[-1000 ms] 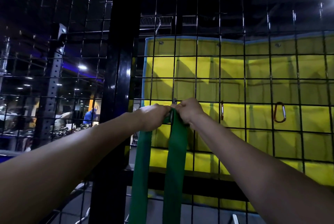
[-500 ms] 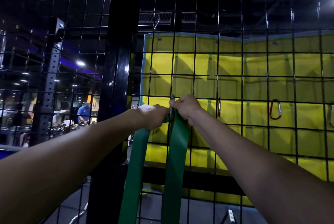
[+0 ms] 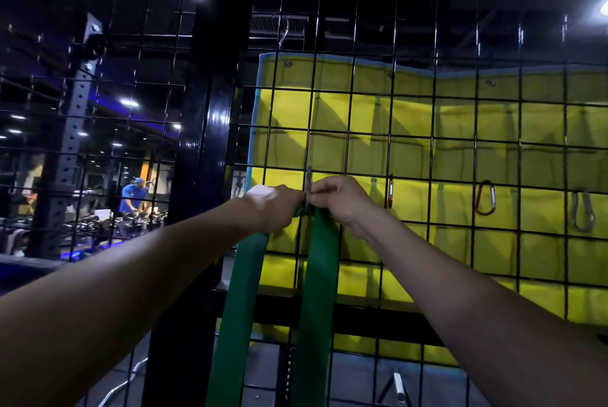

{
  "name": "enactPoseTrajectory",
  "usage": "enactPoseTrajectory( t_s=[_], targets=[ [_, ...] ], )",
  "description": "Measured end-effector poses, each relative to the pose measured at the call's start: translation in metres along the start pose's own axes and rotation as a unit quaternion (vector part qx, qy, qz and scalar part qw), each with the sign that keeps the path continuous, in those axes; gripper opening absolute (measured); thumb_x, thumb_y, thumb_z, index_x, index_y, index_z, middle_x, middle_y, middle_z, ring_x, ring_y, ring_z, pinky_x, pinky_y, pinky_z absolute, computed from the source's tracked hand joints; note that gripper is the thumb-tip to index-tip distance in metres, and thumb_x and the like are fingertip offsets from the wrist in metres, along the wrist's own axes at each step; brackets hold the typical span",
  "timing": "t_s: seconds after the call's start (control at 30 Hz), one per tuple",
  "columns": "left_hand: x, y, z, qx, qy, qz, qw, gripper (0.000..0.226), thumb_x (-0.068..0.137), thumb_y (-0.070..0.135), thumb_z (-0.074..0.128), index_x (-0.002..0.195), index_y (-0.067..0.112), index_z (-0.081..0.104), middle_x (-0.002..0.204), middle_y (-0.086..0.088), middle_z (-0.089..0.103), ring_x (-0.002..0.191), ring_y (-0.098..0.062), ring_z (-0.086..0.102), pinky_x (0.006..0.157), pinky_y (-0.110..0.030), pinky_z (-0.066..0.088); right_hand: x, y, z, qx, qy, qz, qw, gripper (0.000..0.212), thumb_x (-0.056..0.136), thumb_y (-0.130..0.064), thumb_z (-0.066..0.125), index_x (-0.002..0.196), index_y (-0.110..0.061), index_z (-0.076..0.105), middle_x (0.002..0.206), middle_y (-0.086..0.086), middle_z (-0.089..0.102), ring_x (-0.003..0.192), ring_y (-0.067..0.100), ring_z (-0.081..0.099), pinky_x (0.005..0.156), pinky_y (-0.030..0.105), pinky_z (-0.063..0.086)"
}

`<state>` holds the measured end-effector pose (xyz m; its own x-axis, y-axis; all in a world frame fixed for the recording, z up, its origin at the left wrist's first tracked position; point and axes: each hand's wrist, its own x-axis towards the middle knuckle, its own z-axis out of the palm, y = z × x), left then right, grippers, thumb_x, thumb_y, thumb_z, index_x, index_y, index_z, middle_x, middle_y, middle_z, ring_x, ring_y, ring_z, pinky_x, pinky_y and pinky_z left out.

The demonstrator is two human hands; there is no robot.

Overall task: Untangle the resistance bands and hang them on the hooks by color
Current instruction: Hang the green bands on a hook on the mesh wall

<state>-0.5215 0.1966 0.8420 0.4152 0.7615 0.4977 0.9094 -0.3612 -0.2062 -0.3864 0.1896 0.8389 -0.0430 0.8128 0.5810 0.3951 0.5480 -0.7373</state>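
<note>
Wire grid panel filled the view, black, with a yellow mat hung behind it; a glossy black post stood at its left edge; beyond that, a dim gym floor with a person in a blue shirt at the dumbbell racks.

Green resistance band hung in two flat strands from a point on the grid, its top fold bunched between the two hands; lower ends ran out of frame; strands looked straight and free of twists, so untangling seemed done for this one.

Left hand gripped the band's top from the left; right hand pinched it from the right; both sets of fingers were curled tight round the fold, knuckles nearly touching.

Over the last second both hands stayed at the same grid cell while the view drifted and the left strand swung slightly outward; no release yet; read this as the band being worked onto the grey hook whose tip showed just above the knuckles; whether the fold had passed over it could not be told.

Further right, apart from the hands: a red carabiner edge-on, an orange carabiner, a grey carabiner; all bare; likely places for other colours.
</note>
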Motion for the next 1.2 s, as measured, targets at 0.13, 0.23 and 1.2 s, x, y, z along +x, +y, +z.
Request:
enactPoseTrajectory(
  t_s=[0.13,0.23,1.2],
  targets=[
    [0.000,-0.004,0.003,-0.032,0.017,0.006,0.999,0.034,0.092,0.003,0.036,0.119,0.016,0.051,0.104,-0.009,0.062,0.074,-0.020,0.053,0.048,-0.024,0.036,-0.005,0.000,0.001,0.006,-0.006,-0.002,1.000,0.026,0.082,0.015,0.055,0.089,-0.009,0.059,0.094,0.012,0.062,0.087,0.022,0.057,0.077,0.029,0.049],
    [-0.003,-0.002,0.004,-0.055,0.035,0.014,0.998,0.035,0.094,0.003,0.035,0.122,0.016,0.049,0.101,-0.008,0.062,0.074,-0.020,0.051,0.054,-0.026,0.037,-0.008,0.002,0.001,-0.018,-0.001,-0.015,1.000,0.024,0.083,0.012,0.055,0.099,-0.005,0.062,0.100,0.014,0.065,0.094,0.025,0.061,0.088,0.035,0.049],
    [-0.020,0.014,0.028,-0.398,0.181,-0.145,0.888,0.023,0.085,0.018,0.066,0.102,0.012,0.052,0.101,-0.007,0.059,0.089,-0.025,0.058,0.076,-0.039,0.052,-0.022,0.001,0.011,-0.273,0.067,-0.063,0.958,0.035,0.082,-0.002,0.065,0.115,-0.011,0.059,0.116,0.007,0.062,0.109,0.022,0.057,0.088,0.027,0.042]
  ],
)
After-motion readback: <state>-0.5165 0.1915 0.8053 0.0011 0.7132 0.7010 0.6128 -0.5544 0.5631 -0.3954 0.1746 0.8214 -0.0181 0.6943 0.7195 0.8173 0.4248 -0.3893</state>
